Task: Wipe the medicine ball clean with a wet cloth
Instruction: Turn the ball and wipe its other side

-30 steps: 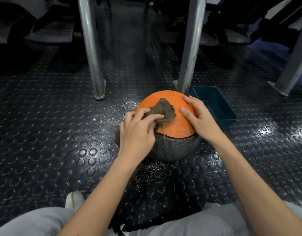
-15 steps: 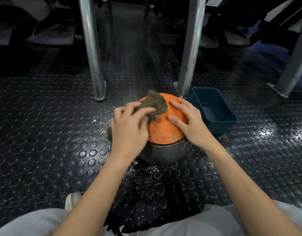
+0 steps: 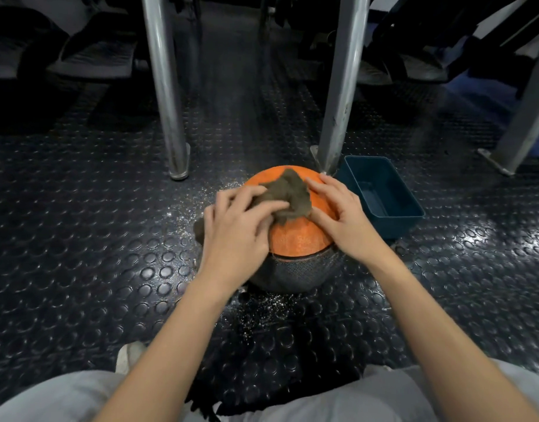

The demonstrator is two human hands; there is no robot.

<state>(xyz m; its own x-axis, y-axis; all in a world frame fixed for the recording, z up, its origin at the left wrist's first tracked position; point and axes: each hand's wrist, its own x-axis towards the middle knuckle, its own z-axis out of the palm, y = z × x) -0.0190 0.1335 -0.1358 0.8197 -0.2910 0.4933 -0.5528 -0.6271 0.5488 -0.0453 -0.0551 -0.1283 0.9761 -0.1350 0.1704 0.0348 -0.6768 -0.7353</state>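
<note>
An orange and grey medicine ball point(image 3: 295, 239) sits on the studded black floor in front of me. A crumpled brown-grey cloth point(image 3: 288, 193) lies over the ball's orange top. My left hand point(image 3: 236, 229) covers the ball's left side, its fingers curled over the cloth and holding it against the ball. A bit of cloth hangs out to the left of that hand. My right hand point(image 3: 343, 217) rests on the ball's right side with fingers spread, steadying it. The ball's left part is hidden behind my left hand.
A dark teal plastic tub point(image 3: 384, 196) stands just right of the ball. Two metal legs point(image 3: 166, 95) point(image 3: 339, 95) rise behind the ball, a third point(image 3: 524, 117) at far right. White specks lie on the floor around the ball. My knees fill the bottom edge.
My left hand has slid the cloth up and across the orange top, first left, now back toward the middle. My right hand has shifted slightly on the ball's right side.
</note>
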